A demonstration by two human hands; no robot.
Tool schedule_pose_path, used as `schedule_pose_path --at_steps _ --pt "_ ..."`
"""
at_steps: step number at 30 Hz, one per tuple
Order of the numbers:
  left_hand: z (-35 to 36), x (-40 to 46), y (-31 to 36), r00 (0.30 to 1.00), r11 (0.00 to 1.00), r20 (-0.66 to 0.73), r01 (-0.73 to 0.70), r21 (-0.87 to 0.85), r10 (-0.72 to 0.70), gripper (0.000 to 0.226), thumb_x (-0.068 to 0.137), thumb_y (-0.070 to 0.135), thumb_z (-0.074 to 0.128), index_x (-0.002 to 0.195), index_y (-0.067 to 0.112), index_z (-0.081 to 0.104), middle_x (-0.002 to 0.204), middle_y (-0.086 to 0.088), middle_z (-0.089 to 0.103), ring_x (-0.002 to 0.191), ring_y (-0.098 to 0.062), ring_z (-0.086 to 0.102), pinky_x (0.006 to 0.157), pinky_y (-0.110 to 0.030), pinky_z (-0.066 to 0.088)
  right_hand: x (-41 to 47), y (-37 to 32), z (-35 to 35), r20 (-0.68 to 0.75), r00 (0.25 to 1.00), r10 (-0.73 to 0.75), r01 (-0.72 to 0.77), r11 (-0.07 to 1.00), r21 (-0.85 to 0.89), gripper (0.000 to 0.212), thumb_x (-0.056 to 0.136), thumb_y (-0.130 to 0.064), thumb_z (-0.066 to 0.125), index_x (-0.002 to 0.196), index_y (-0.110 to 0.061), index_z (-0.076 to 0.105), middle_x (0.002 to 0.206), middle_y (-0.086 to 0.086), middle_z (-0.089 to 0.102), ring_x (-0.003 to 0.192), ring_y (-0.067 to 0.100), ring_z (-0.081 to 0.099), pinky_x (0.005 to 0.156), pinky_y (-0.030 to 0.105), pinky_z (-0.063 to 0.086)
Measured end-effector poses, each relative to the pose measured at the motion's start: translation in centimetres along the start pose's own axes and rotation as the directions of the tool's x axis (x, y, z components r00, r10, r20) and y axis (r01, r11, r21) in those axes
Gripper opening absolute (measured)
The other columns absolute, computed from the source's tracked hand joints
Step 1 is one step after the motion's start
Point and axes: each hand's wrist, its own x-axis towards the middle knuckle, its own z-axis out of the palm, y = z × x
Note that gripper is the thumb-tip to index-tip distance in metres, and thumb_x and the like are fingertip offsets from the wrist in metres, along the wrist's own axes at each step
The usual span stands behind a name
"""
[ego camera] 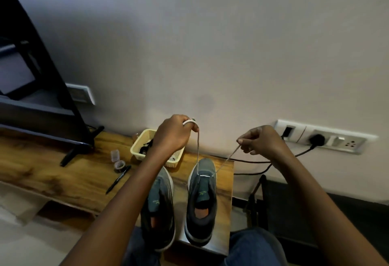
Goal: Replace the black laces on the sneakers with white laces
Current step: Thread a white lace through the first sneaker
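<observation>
Pen (pixel 118 179) and tape roll (pixel 119 164) on wooden table (pixel 52 166); wall socket (pixel 320 138)

Two grey mesh sneakers (pixel 201 198) at lower centre have darker charcoal collars, orange insoles and pale soles. A white lace (pixel 198 150) crosses the right one. The brown wood-grain tabletop (pixel 52 171) carries a cream woven plastic basket (pixel 136 145) and a black pen (pixel 118 179). At right, a white switch panel (pixel 324 137) holds a black plug.

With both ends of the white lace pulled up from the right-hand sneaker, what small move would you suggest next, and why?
Probably cross one end over and thread it into the next eyelet. The white lace passes only through the lowest pair on the right sneaker, and the left hand and right hand hold both ends taut, seemingly evened.
</observation>
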Motion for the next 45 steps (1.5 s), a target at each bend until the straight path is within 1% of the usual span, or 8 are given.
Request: schedule_pose_path --at_steps 5,10,12,19,33,37,41,45 --pt "-0.2 -0.8 2.5 1.0 0.996 -0.005 -0.006 0.09 0.006 0.025 0.097 0.025 0.043 0.105 0.024 0.067 0.117 -0.003 0.067 0.102 -0.026 0.06 0.079 -0.034 0.046 -1.1 -2.1 -1.3 -0.066 0.995 -0.077 0.075 0.997 -0.036 0.006 0.089 -0.003 0.065 0.089 -0.006 0.07 0.08 0.011 0.071 0.07 0.015 0.067 0.06 0.021 0.051" --pt "-1.6 -1.4 5.0 0.984 0.949 0.18 0.058 -0.309 -0.001 0.027 0.095 0.008 0.04 0.095 0.012 0.067 0.088 -0.011 0.065 0.107 -0.017 0.046 0.068 -0.039 0.05 -1.5 -3.7 -1.6 -0.113 0.985 -0.127 0.129 0.992 0.009 0.007 0.088 -0.003 0.065 0.088 -0.006 0.071 0.078 0.012 0.071 0.068 0.016 0.068 0.06 0.021 0.053" --pt "-2.3 -1.1 5.5 0.974 0.9 0.224 0.075 -0.429 0.026 0.03 0.096 0.01 0.041 0.089 0.009 0.069 0.067 -0.004 0.056 0.058 -0.015 0.051 0.051 -0.024 0.04 -1.4 -4.1 -1.6 -0.139 0.982 -0.131 0.14 0.989 0.056 0.005 0.086 -0.003 0.067 0.088 -0.005 0.072 0.077 0.013 0.072 0.069 0.018 0.07 0.062 0.022 0.055" --pt "-2.3 0.1 5.8 0.928 0.778 0.36 0.154 -0.609 0.098 0.04 0.102 0.018 0.027 0.126 0.016 0.059 0.121 -0.001 0.067 0.107 -0.013 0.065 0.095 -0.032 0.041 -1.9 -4.4 -1.6 -0.159 0.982 -0.106 0.146 0.952 0.268 0.007 0.085 -0.001 0.068 0.091 -0.002 0.072 0.078 0.014 0.072 0.071 0.022 0.071 0.065 0.023 0.057" --pt "3.8 0.6 6.7 0.976 0.882 0.115 -0.111 -0.458 0.183 0.027 0.084 0.006 0.07 0.111 0.005 0.07 0.099 -0.01 0.073 0.09 -0.016 0.07 0.083 -0.026 0.056 -1.3 -4.9 -2.0 -0.126 0.951 -0.284 0.287 0.958 0.002 0.014 0.092 -0.004 0.055 0.102 -0.012 0.052 0.078 0.009 0.069 0.075 0.021 0.067 0.072 0.039 0.054" --pt "4.5 1.1 6.7 0.99 0.905 -0.028 -0.137 -0.403 0.138 0.019 0.086 0.004 0.067 0.105 0.004 0.072 0.092 -0.01 0.073 0.073 -0.012 0.07 0.074 -0.023 0.057 -1.2 -4.0 -2.2 -0.246 0.931 -0.27 0.315 0.934 0.167 0.009 0.096 -0.013 0.053 0.104 -0.011 0.052 0.083 0.007 0.069 0.074 0.019 0.068 0.067 0.034 0.054" --pt "4.7 1.6 6.6 0.991 0.878 -0.051 -0.134 -0.46 0.125 0.017 0.086 0.004 0.067 0.102 0.002 0.073 0.091 -0.01 0.073 0.075 -0.017 0.071 0.073 -0.025 0.059 -1.6 0.5 0.6 -0.384 0.921 0.06 0.122 0.893 0.432 0.006 0.097 -0.012 0.05 0.097 -0.009 0.055 0.09 0.015 0.065 0.073 0.022 0.063 0.067 0.034 0.054" --pt "5.0 1.9 6.5 0.993 0.867 -0.04 -0.118 -0.484 0.113 0.013 0.089 0.008 0.066 0.098 0.003 0.073 0.084 -0.005 0.074 0.075 -0.016 0.071 0.074 -0.029 0.059 -1.7 6.9 7.7 -0.087 0.952 0.292 -0.261 0.93 0.259 0.01 0.092 -0.017 0.06 0.099 -0.011 0.057 0.099 0.003 0.059 0.094 0.024 0.06 0.085 0.042 0.053"
